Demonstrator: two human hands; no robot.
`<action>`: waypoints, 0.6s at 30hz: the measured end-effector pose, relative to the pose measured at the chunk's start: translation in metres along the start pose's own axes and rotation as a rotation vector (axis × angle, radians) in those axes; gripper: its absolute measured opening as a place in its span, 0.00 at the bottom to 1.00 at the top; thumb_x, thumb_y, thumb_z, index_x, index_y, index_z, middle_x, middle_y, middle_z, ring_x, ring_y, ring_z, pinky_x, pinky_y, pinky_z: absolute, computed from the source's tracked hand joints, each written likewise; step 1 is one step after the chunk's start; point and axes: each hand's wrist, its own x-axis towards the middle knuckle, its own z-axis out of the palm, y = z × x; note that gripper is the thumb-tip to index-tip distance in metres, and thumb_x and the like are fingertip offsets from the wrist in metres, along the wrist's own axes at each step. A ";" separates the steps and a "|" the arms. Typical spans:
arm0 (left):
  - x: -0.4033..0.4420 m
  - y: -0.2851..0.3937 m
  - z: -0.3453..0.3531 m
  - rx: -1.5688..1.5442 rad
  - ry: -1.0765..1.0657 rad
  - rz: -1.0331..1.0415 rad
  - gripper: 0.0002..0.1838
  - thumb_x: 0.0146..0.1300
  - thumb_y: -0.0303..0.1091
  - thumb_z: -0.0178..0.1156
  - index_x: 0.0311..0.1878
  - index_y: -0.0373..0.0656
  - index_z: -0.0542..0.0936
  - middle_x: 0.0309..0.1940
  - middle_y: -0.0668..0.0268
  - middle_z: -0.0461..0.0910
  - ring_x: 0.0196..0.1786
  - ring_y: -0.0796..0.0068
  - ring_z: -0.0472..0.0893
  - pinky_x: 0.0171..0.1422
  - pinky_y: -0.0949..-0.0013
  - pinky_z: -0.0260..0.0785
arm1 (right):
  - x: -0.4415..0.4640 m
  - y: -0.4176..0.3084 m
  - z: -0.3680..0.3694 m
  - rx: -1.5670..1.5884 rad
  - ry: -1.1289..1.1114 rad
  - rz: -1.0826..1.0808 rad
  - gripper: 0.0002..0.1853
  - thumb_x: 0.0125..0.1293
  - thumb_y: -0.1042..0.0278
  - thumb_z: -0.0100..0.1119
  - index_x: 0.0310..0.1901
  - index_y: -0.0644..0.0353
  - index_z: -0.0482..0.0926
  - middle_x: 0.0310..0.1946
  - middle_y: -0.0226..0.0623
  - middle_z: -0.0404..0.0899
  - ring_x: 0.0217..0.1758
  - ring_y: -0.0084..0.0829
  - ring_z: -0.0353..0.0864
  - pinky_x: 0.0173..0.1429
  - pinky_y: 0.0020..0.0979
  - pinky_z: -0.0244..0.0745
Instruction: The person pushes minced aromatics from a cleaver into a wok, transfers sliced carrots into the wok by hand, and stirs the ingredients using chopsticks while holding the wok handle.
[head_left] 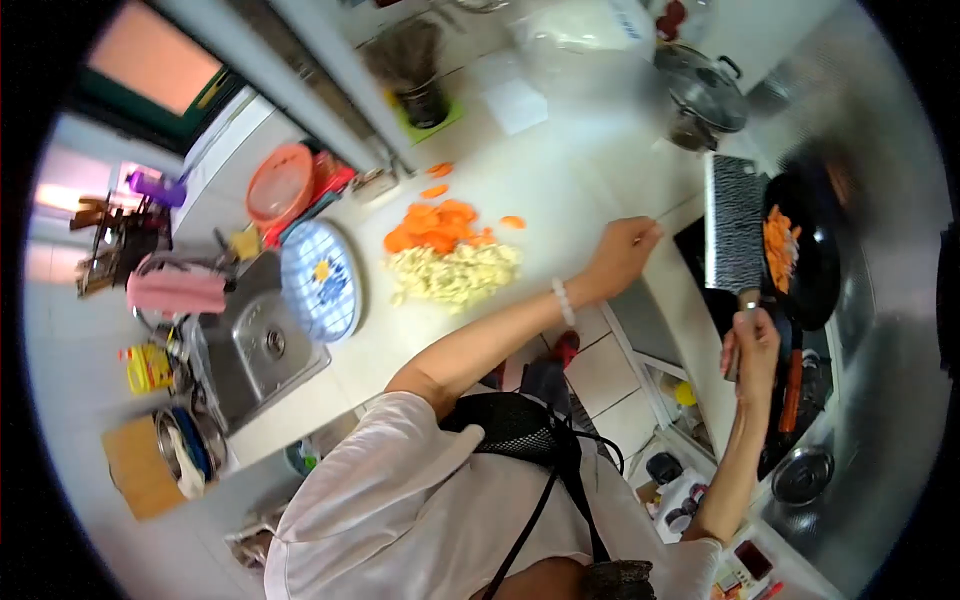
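"Grey metal stands out in the head view; which of your hands has it?"

"My right hand (755, 345) does. Its fingers are wrapped around the handle of a cleaver (735, 225). The broad blade points away from me, looks wet, and overlaps the left side of a black wok (822, 265); I cannot tell whether the two touch."

"What does the wok hold?"

"Orange pieces (778, 245), heaped along the side nearest the blade, with some paler bits among them. The wok sits over a dark stove (715, 305), to my right."

"And your left hand?"

"My left hand (620, 260) is out near the edge of the pale counter (570, 170), its fingers loosely curled. The palm is hidden, so I cannot tell whether it holds anything. A pale bracelet (563, 301) circles that wrist."

"What lies on the counter?"

"To my left, round orange slices (440, 225) make a pile that touches a mound of chopped, pale yellow pieces (455, 272). A few slices lie apart from the pile. A blue-and-white plate (325, 285) with a flower design stands between this food and a steel sink (235, 370). Beyond the cleaver's tip is a lidded pot (705, 90)."
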 end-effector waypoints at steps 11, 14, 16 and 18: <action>-0.112 -0.064 -0.198 0.623 0.456 -0.095 0.16 0.59 0.31 0.60 0.49 0.34 0.77 0.40 0.51 0.80 0.40 0.60 0.80 0.48 0.64 0.72 | 0.049 0.059 0.138 -0.107 -0.490 0.039 0.12 0.65 0.63 0.58 0.29 0.57 0.68 0.13 0.28 0.68 0.09 0.20 0.64 0.12 0.24 0.57; -0.125 -0.070 -0.243 0.733 0.559 -0.248 0.19 0.59 0.32 0.61 0.52 0.33 0.76 0.49 0.49 0.76 0.48 0.54 0.78 0.53 0.63 0.70 | 0.083 0.066 0.153 -0.131 -0.571 -0.029 0.13 0.65 0.62 0.59 0.29 0.57 0.68 0.13 0.28 0.68 0.09 0.20 0.64 0.11 0.24 0.57; -0.127 -0.075 -0.258 0.816 0.582 -0.343 0.20 0.58 0.30 0.60 0.54 0.32 0.74 0.49 0.47 0.76 0.50 0.51 0.76 0.56 0.61 0.69 | 0.106 0.066 0.169 -0.132 -0.587 -0.030 0.13 0.65 0.62 0.59 0.29 0.57 0.68 0.14 0.28 0.68 0.09 0.20 0.64 0.11 0.24 0.57; -0.115 -0.079 -0.261 0.883 0.545 -0.287 0.21 0.58 0.30 0.59 0.55 0.32 0.73 0.50 0.46 0.75 0.51 0.50 0.76 0.57 0.60 0.69 | 0.129 0.063 0.180 -0.133 -0.595 -0.030 0.13 0.65 0.62 0.59 0.29 0.58 0.68 0.14 0.28 0.68 0.09 0.20 0.64 0.12 0.24 0.57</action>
